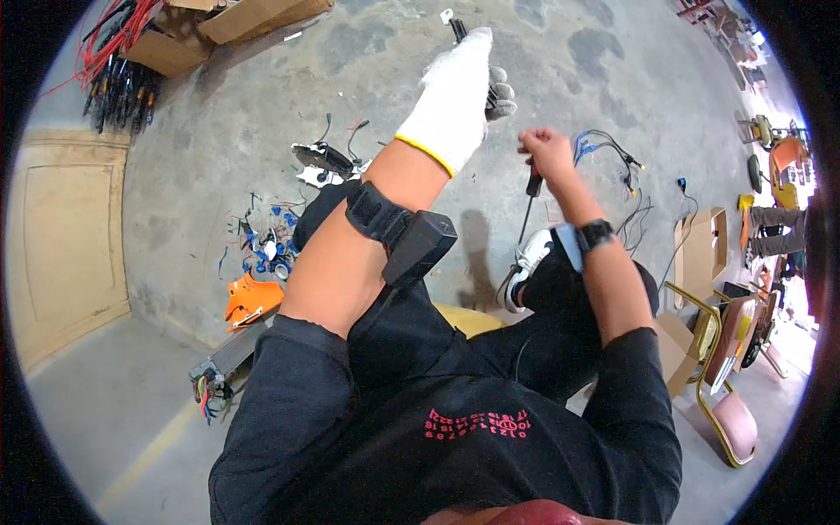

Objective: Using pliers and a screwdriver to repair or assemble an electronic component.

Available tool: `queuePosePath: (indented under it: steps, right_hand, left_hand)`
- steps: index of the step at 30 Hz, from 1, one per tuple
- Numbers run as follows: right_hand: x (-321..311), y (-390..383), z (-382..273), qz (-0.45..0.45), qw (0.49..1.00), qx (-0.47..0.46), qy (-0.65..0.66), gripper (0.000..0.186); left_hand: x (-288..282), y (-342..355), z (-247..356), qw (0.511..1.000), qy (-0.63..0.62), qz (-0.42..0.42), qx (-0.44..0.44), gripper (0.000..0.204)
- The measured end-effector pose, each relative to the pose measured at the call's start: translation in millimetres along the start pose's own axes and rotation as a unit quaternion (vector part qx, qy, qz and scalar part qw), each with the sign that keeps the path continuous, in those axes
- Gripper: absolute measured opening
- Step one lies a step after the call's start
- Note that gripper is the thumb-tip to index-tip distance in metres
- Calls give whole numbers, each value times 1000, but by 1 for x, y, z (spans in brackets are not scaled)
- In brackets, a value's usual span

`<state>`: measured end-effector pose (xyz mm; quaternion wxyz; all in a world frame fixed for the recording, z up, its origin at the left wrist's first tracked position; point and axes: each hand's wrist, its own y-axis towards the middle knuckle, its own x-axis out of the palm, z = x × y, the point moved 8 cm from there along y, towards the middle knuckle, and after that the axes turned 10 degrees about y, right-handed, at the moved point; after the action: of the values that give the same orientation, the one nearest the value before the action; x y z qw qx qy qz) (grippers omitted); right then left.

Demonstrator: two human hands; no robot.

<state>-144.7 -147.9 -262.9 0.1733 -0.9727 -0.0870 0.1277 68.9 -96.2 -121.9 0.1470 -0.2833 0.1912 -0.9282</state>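
Note:
My left hand (464, 87), in a white glove with grey fingertips and a yellow cuff, is closed on a dark part (458, 28) with a small light tab at its top; much of it is hidden. My bare right hand (547, 150) is closed on a screwdriver (533, 184) with a dark handle, its long shaft pointing down toward my white shoe (530, 264). The screwdriver is below and right of the gloved hand, apart from it. A black strap with a box is on my left forearm.
Cut wires (262, 241), an orange plastic piece (249, 302), black-and-white parts (319, 162) and cables (604, 149) lie around me. Cardboard boxes (241, 19) and red wires stand back left, a wooden panel (74, 245) left. Chairs (733, 420), cardboard (700, 254) and another person's legs (774, 223) are right.

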Motion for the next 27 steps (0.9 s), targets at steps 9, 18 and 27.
queuePosePath:
  steps: [9, 18, 27]
  right_hand:
    - [-32, 42, 344, 42, 982, 178, -35, 12]
    - [91, 36, 308, 50, 973, 206, 88, 15]
    - [46, 52, 306, 93, 958, 262, 76, 17]
  left_hand:
    - [11, -16, 18, 999, -37, 6, 3, 36]
    - [-33, -29, 33, 998, -54, 17, -29, 38]
    - [-20, -23, 31, 998, 20, 53, 19, 26]
